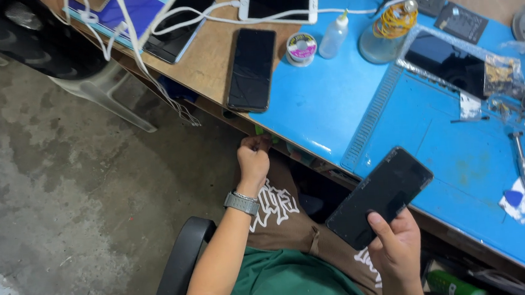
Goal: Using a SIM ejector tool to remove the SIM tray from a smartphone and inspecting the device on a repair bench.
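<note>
Blue-matted table at 1 o'clock. Right hand clamped on black phone: light, rigid, slick, fragile glass; grip edges. Left hand fisted at table edge, contents unclear.

— Where's your left hand?

— Curled into a fist, knuckles up, forearm stretched forward and a metal watch on that wrist.

— And the right hand?

— Low by my lap, palm up, fingers wrapped from below, my thumb pressing across the top.
</note>
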